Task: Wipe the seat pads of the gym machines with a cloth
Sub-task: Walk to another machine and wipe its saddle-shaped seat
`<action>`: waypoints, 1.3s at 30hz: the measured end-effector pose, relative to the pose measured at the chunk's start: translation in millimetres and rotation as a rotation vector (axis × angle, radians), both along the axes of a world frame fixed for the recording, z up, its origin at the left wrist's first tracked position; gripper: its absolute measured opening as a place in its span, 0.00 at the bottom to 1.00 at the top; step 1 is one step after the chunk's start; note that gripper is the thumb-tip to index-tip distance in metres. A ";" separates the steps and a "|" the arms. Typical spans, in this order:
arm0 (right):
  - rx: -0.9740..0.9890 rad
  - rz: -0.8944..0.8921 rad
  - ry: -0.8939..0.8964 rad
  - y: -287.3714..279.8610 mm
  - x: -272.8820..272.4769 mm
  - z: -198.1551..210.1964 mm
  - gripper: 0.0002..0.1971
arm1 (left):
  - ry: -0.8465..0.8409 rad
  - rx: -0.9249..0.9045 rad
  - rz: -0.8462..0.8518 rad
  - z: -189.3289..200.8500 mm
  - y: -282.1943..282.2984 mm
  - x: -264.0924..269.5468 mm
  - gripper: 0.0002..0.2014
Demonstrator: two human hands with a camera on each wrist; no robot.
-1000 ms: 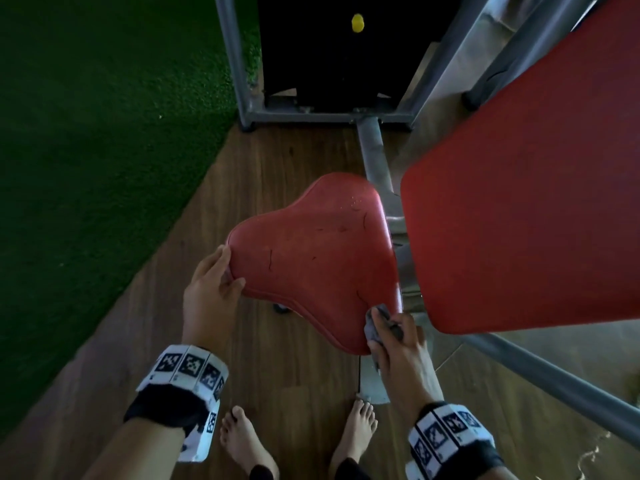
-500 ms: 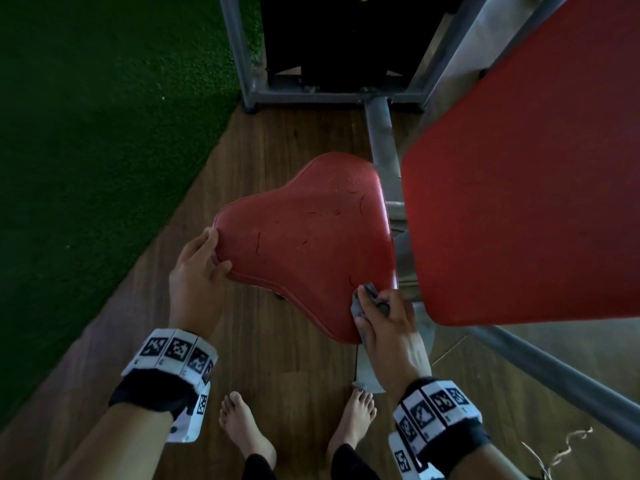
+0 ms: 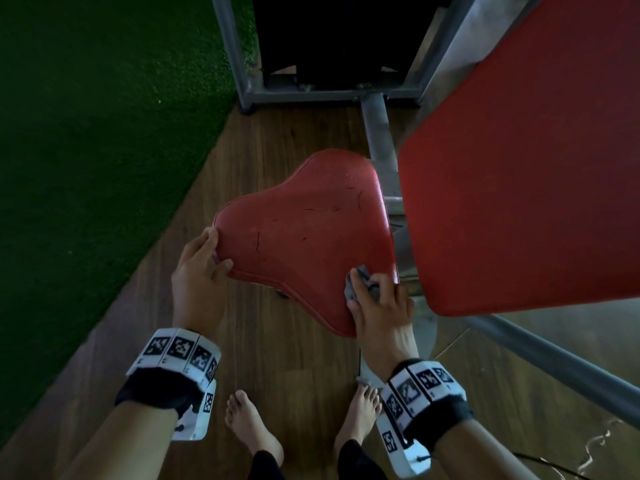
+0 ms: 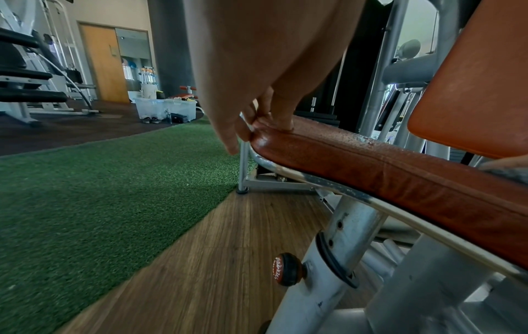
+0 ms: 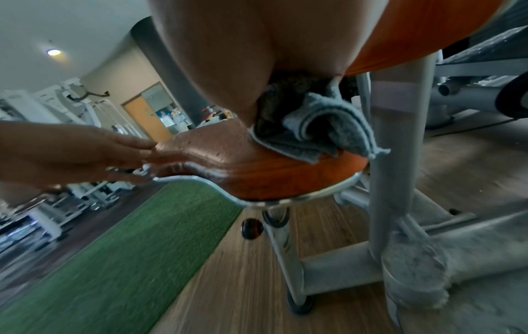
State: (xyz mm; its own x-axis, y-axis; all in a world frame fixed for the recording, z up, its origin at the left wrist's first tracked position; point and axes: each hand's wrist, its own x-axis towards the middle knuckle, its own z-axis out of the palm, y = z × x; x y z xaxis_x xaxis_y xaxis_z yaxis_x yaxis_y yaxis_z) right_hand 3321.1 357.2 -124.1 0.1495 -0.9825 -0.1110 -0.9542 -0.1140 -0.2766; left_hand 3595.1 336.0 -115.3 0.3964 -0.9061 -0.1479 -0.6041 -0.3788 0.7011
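I log little change: my right hand (image 3: 377, 306) still presses the bunched grey cloth (image 5: 320, 128) on the red seat pad (image 3: 304, 237), near corner. Left hand (image 3: 199, 271) still pinches its far edge; wood floor (image 3: 287, 358), green turf (image 3: 86, 133) alongside

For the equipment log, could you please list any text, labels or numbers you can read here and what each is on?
Adjustment knob under the seat pad: white lettering around its rim, too small and skewed to read.
Wrist bands: black-and-white square marker codes only, no words.
Nothing else carries readable text.
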 end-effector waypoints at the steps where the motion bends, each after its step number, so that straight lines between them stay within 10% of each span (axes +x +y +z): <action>1: 0.011 0.025 0.003 8.6 0.5 -0.1 0.26 | -0.011 0.006 -0.007 1.4 -0.2 -0.9 0.29; 14: -0.031 0.044 -0.005 7.0 10.9 -1.5 0.25 | 0.067 -0.009 0.007 -3.9 1.4 2.0 0.30; 24: 0.060 0.598 -0.058 -15.9 28.6 -12.2 0.29 | 0.056 -0.059 0.020 -8.2 3.9 0.1 0.30; 39: 0.051 0.566 -0.032 -38.7 50.5 -13.2 0.27 | -0.026 -0.027 0.027 -6.7 2.8 -2.1 0.30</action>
State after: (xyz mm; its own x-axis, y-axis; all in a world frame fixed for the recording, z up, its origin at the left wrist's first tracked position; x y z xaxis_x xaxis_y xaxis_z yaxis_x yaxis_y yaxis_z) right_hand 3371.5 318.5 -137.3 0.6552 -0.7417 -0.1434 -0.7394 -0.5907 -0.3231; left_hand 3593.0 338.8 -122.0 0.4239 -0.8986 -0.1132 -0.6118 -0.3763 0.6958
